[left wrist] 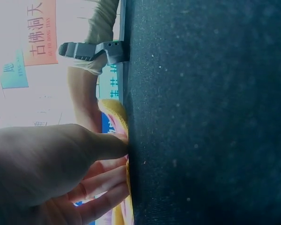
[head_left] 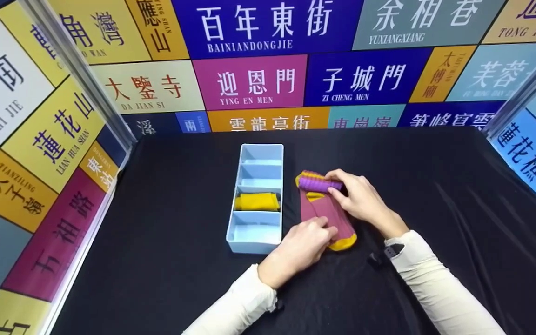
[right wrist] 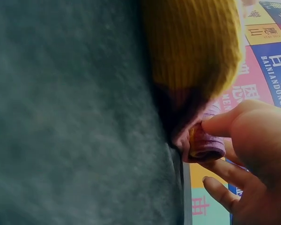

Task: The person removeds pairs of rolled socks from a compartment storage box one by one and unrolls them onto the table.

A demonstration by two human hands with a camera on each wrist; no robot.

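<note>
Long pale-blue box (head_left: 254,247) with four compartments in a row, standing on black cloth (head_left: 170,232). To the right of the box, flat on the cloth, a pink sock (head_left: 327,210) with yellow toe and heel: toe level with the box's near end, ribbed purple roll (head_left: 313,182) at the other end, level with the box's second compartment from the far end. Cannot tell whether one sock or two layered.

Just right of the box's near end, left hand (head_left: 304,244) on the sock's foot, thumb and fingers apart, fingers stretched out with tips pressed against the fabric. Farther right of the box, on the sock's outer side, right hand (head_left: 361,194), with thumb and fingers clamped on the end of the purple roll.

Inside the box, third compartment from the far end, a folded yellow bundle (head_left: 256,202) of cloth. Nearer than the box, cream sleeves (head_left: 237,304) on both forearms. Behind the box and to either side, walls of colourful signs (head_left: 251,81) in large Chinese characters.
</note>
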